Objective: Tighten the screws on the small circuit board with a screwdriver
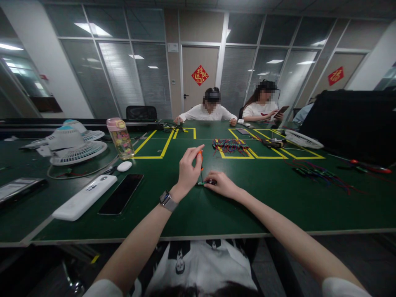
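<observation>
Fingers, left hand (188, 167): closed on an orange-handled screwdriver (201, 156), partly hidden.
Fingers, right hand (224, 185): at a small board (200, 184); clamped or not, we cannot tell.
Board: green table (210, 218), partly covered.

I can read 福 on the right-hand red diamond (335, 76); among gold characters on the middle door's red diamond (200, 75), I make out 招.

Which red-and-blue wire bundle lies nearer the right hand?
The tangled red-and-blue wire bundle across yellow tape lines; the other bundle lies farther right, off the tape.
</observation>
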`<action>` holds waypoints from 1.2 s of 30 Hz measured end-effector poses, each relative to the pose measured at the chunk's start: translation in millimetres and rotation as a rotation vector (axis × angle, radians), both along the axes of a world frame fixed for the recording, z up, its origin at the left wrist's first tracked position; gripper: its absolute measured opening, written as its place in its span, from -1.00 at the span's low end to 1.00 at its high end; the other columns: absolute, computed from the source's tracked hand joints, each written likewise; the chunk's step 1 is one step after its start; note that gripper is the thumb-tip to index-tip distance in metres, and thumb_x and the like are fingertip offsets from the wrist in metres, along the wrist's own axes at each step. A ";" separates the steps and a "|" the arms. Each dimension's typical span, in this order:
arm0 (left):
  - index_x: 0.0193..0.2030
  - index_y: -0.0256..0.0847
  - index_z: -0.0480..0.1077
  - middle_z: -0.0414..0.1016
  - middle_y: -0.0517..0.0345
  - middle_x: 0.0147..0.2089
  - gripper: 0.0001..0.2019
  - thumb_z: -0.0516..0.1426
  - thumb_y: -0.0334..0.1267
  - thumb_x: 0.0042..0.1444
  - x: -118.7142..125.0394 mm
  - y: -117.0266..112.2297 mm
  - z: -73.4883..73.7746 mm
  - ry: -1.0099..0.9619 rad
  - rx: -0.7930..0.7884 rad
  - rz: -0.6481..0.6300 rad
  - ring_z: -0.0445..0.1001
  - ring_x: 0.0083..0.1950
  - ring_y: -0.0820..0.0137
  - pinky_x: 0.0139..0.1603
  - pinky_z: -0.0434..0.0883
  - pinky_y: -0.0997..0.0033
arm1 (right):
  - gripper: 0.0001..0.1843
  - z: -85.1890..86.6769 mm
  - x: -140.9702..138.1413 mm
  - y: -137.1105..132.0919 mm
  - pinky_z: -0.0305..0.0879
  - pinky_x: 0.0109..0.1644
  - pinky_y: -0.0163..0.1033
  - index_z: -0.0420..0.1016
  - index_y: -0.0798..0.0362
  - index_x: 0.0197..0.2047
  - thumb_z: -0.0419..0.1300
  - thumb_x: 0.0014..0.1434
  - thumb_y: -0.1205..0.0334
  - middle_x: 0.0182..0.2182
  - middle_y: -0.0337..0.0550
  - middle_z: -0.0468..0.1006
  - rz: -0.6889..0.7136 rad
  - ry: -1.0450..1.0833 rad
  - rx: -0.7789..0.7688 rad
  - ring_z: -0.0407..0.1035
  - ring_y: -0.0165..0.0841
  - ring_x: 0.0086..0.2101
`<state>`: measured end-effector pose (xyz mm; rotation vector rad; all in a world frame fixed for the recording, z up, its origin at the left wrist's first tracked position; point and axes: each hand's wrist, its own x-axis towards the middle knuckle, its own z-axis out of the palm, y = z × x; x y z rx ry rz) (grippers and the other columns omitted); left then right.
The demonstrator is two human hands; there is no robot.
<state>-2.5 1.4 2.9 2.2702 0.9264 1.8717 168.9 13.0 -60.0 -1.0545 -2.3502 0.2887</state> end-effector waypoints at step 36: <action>0.03 -0.17 0.41 0.38 0.08 -0.14 -0.73 -0.04 -0.31 0.29 0.3 -1.2 -1.4 0.002 0.002 -0.001 0.39 -0.09 0.41 -0.06 0.36 0.41 | -0.88 2.0 -0.2 -1.0 0.26 -0.20 -0.30 0.58 0.08 -0.24 0.24 0.14 0.28 -0.33 -0.14 0.49 -0.012 -0.016 -0.010 0.38 -0.37 -0.33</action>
